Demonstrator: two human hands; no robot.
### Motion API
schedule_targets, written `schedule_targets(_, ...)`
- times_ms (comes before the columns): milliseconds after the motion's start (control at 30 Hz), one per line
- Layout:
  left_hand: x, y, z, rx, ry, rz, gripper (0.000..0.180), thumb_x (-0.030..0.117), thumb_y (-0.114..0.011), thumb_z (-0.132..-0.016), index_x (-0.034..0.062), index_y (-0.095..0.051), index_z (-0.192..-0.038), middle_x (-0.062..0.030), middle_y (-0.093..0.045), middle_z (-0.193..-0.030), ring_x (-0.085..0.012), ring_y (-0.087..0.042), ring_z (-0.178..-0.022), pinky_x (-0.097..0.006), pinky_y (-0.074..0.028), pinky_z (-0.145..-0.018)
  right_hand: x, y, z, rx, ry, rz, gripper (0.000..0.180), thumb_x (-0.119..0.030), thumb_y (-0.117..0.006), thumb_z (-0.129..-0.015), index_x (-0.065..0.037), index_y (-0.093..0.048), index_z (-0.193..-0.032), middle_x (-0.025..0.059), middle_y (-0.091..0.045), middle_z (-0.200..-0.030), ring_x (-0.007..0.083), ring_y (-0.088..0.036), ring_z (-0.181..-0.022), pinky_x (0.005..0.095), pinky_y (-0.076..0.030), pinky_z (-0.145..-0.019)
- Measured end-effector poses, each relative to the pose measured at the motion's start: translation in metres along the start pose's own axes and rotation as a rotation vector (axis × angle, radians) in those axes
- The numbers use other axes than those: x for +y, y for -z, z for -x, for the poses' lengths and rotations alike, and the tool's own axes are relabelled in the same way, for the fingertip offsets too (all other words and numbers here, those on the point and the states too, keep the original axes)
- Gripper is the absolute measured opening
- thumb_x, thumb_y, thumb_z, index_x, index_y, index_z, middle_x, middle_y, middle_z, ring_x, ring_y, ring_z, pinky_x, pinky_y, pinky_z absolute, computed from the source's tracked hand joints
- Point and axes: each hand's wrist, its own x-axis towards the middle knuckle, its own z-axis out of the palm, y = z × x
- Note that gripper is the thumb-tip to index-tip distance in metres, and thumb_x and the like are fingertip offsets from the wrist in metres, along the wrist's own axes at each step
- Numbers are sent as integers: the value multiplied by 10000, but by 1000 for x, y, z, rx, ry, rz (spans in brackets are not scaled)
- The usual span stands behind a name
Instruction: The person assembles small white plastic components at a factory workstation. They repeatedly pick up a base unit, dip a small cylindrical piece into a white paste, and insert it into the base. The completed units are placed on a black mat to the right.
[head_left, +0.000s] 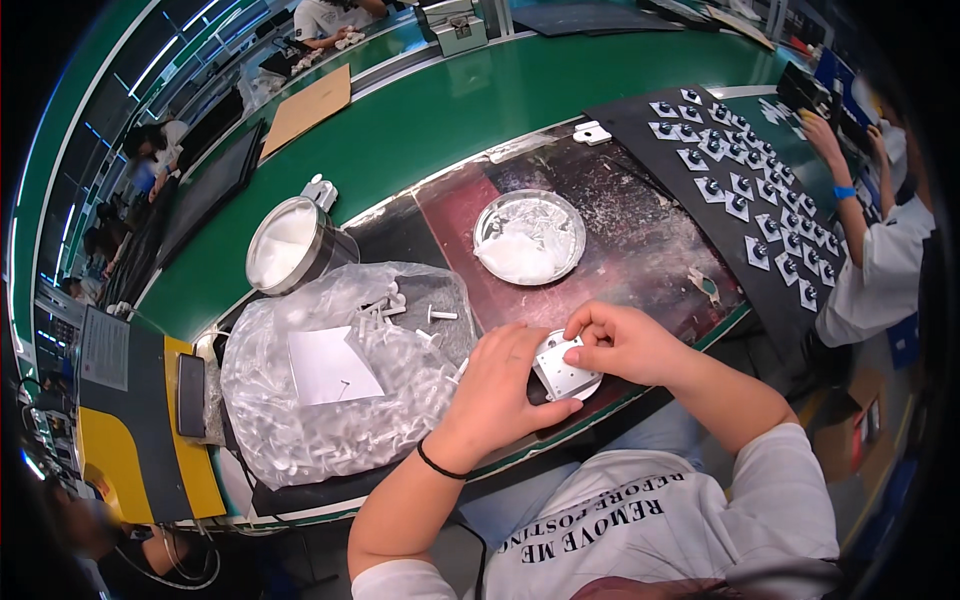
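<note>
Near the table's front edge, a square white plate with small holes (563, 372) sits over a round white disc (592, 388). My left hand (495, 385) curves around the plate's left side, fingers at its far edge and thumb at its near edge. Above the plate's right corner, my right hand (628, 345) is closed in a pinch; whatever is between its fingertips is too small or hidden to make out. To the left of my left hand lies a large clear plastic bag (260, 420) full of small white pin-like parts, a slip of white paper (335, 365) on top.
Beyond my hands stands a round metal dish (568, 215) holding whitish material. A metal pot (325, 262) with white contents is at the left. On the right, a black sheet (690, 205) carries rows of small square parts. Another person's arm (850, 210) reaches in there. A yellow-grey machine (105, 450) stands far left.
</note>
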Motion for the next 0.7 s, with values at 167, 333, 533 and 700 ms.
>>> schedule_targets(167,-1,-2,0,10,-17,-28,756,373,-795,-619,-39,-490,-1175,-245,-506,-1197,-392,-456,-1165,-441,-345,-999,-7,5,-5,-36,-13,71,197,-86,-658,-847,-27,-522,-977,-61,-473,-653,4,-401,-598,181,-314,-528)
schedule_targets(333,-2,-3,-1,33,-40,-12,729,351,-791,-614,-20,-487,-1163,-214,-512,-1165,-372,-459,-1137,-440,-350,-981,-1,9,-9,-66,-11,71,189,-88,-654,-851,-33,-520,-971,-67,-465,-641,1,-397,-595,179,-310,-527)
schedule_targets(533,-4,-4,-1,62,-85,-22,706,340,-786,-611,-17,-484,-1140,-201,-513,-1134,-360,-460,-1114,-439,-352,-968,-7,10,-9,-82,-15,151,188,-93,-656,-849,-34,-522,-966,-69,-463,-635,1,-395,-590,182,-310,-520)
schedule_targets(700,-4,-5,-1,82,-108,-41,701,332,-785,-606,-19,-480,-1131,-198,-510,-1125,-358,-465,-1098,-438,-355,-962,-14,10,-9,-61,-8,233,183,-97,-659,-845,-37,-526,-955,-66,-457,-629,8,-385,-579,190,-308,-514)
